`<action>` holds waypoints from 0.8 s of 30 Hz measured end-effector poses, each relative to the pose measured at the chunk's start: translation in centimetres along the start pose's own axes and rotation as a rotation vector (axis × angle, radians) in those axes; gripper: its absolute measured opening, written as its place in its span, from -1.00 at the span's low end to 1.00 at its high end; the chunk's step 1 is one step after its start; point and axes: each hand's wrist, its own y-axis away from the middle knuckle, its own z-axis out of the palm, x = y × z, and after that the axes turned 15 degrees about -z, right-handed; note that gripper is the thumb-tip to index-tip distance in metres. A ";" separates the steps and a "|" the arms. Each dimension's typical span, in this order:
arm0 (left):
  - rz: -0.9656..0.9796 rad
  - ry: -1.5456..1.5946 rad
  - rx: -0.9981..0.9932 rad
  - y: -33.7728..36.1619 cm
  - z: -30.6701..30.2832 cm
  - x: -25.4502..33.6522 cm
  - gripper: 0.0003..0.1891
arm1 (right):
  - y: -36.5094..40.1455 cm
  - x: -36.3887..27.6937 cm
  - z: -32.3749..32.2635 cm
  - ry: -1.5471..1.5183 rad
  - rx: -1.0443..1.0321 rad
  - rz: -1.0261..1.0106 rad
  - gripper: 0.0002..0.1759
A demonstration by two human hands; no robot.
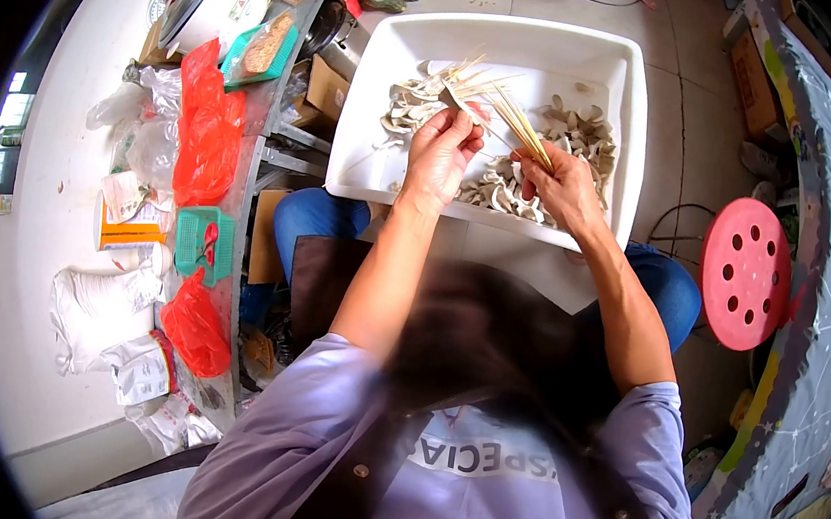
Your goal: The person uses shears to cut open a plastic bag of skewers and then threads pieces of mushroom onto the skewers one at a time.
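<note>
Head view: over a white tub [497,32] in front of denim knees [324,221], a person's L hand [443,154] has thumb & fingertips pinched on a small grey piece [458,101], other fingers loosely curled, while the R hand [565,184] is closed round a bundle of thin sticks [520,128], tips angled up & left. Loose grey bits [587,136] lie heaped in the tub's R half, w/ another pile [405,108] & more sticks [468,76] at L. Nearby: red bag [208,129], L; pink stool [746,274], R
</note>
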 end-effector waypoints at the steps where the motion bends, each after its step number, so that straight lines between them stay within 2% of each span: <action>1: -0.024 0.046 0.032 0.2 0.4 0.1 -0.83 | 0.0 -0.3 -0.2 0.012 -0.007 0.007 -0.77; 3: -0.072 0.140 0.098 0.7 1.0 0.4 -0.83 | -0.1 -0.9 -0.4 0.038 -0.024 0.022 -0.77; 6: -0.020 0.153 0.023 -0.1 -0.3 -0.5 -0.84 | -0.1 -1.1 -0.4 0.059 -0.044 0.037 -0.78; 14: -0.101 0.082 0.111 -0.1 0.2 -1.5 -0.86 | -0.1 0.5 -0.1 0.056 -0.020 0.013 -0.79; 17: -0.130 0.072 0.143 -0.8 -0.6 -1.0 -0.86 | -0.3 -0.5 -0.5 0.236 0.022 0.016 -0.78; 20: -0.097 0.131 0.176 -2.7 -3.5 0.8 -0.84 | -1.2 3.8 -2.9 0.521 0.200 -0.082 -0.72; 22: -0.214 0.203 0.290 -5.5 -8.1 1.7 -0.82 | -1.5 1.7 -4.5 0.243 0.369 0.004 -0.68; 23: -0.258 0.280 0.379 -6.4 -9.2 2.3 -0.81 | -1.7 1.6 -5.2 0.083 0.396 -0.042 -0.65; 24: -0.221 0.337 0.445 -7.4 -9.9 2.7 -0.79 | -1.6 1.4 -5.4 -0.018 0.380 -0.015 -0.65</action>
